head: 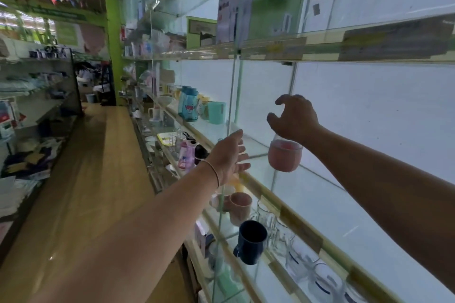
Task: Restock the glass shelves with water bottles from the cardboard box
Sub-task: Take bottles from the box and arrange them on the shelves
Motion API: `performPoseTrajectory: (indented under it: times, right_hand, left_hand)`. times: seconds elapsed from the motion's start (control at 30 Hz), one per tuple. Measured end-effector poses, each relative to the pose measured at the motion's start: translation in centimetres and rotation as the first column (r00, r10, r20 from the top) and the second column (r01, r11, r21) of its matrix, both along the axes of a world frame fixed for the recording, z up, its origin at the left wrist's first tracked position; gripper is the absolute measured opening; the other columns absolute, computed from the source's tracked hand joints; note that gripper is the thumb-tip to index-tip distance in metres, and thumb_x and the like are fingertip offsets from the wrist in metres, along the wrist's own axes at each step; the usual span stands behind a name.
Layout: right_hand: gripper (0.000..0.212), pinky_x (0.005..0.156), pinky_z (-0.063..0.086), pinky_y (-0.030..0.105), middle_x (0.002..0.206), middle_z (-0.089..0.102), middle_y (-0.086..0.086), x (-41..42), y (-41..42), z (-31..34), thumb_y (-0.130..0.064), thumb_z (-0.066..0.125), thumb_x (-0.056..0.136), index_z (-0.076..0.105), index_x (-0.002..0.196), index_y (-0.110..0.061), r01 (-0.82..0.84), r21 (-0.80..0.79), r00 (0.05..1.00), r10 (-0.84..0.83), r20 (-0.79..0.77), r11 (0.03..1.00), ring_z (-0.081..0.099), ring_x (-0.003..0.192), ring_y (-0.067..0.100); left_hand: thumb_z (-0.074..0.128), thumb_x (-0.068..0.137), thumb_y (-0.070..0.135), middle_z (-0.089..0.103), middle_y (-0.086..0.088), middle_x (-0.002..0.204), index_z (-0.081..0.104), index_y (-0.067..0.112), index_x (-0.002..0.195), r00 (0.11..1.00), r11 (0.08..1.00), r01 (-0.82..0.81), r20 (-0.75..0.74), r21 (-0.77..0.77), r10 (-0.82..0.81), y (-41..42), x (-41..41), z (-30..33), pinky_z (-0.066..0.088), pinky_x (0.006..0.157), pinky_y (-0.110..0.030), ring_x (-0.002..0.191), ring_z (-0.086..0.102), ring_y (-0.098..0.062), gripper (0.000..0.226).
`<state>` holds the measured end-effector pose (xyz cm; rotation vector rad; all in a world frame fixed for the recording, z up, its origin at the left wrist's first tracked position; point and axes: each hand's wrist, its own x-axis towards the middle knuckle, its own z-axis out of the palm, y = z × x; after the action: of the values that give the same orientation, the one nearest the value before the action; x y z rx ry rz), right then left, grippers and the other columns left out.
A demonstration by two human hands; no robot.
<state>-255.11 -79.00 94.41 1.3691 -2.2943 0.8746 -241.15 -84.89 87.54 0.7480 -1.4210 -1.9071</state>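
Both hands reaching into mid-frame glass shelf (258,152), nothing gripped.
Left hand (230,155) flat, fingers straight; right hand (294,118) loosely clawed, holding nothing, just above pink bottle (284,156) on shelf. Restock judged barely begun: bay mostly bare toward right. Cardboard box out of view. Glass divider (231,96) close between hands.

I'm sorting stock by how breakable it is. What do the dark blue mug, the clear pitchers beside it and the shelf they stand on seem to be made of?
The dark blue mug looks like matte plastic: opaque, dull, no sharp glints, though glazed ceramic can't be ruled out. The clear pitchers look like glass, or possibly clear plastic: transparent with bright edges. The shelf appears to be glass, since items below show through it.
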Motion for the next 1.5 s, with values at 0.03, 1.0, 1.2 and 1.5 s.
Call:
performPoseTrajectory:
  times: [0.03, 1.0, 1.2, 1.5]
  right_hand:
    - [0.048, 0.100, 0.043, 0.038, 0.128, 0.057, 0.012, 1.3, -0.3, -0.1, -0.035, 0.060, 0.085, 0.058, 0.128, -0.016, -0.023, -0.019, 1.000, 0.023, -0.011, 1.000, 0.051, 0.121, 0.033]
    - [0.024, 0.073, 0.042, 0.025, 0.094, 0.063, -0.002, 38.5, -6.0, -55.5, -0.022, 0.062, 0.088, 0.065, 0.110, -0.013, -0.600, 0.560, 0.739, 0.127, 0.662, 0.571, 0.060, 0.089, 0.017]
    - [0.027, 0.077, 0.039, 0.022, 0.102, 0.062, -0.002, 41.7, -2.4, -69.2, -0.021, 0.061, 0.086, 0.065, 0.112, -0.014, -0.674, 0.644, 0.713, 0.090, 0.696, 0.362, 0.060, 0.100, 0.020]
    - [0.059, 0.103, 0.038, 0.040, 0.139, 0.045, 0.008, 45.8, -0.8, -82.4, -0.031, 0.064, 0.086, 0.044, 0.140, -0.017, -0.608, 0.791, 0.697, 0.429, 0.574, -0.070, 0.037, 0.129, 0.029]
  left_hand:
    - [0.037, 0.101, 0.041, 0.041, -0.018, 0.145, 0.037, 0.003, 0.141, 1.000, 1.000, -0.007, -0.001, -0.010, 0.007, -0.4, 1.4, -0.1, 0.046, 0.099, -0.047, 0.125, 0.048, -0.032, 0.055]
    - [0.038, 0.098, 0.043, 0.060, -0.008, 0.106, 0.050, 0.031, 0.081, 0.714, 0.820, -0.515, 0.655, 0.252, 0.247, 0.5, 43.2, -51.0, 0.047, 0.095, -0.044, 0.099, 0.059, -0.026, 0.024]
    - [0.044, 0.095, 0.040, 0.057, -0.010, 0.094, 0.048, 0.029, 0.074, 0.653, 0.649, -0.651, 0.726, 0.394, 0.215, 4.9, 44.8, -64.2, 0.047, 0.093, -0.051, 0.090, 0.058, -0.026, 0.024]
    - [0.061, 0.083, 0.007, 0.065, -0.002, 0.079, 0.064, 0.021, 0.077, 0.497, 0.383, -0.837, 0.837, 0.391, 0.231, 9.7, 45.2, -75.6, 0.047, 0.063, -0.027, 0.072, 0.060, -0.018, 0.015]
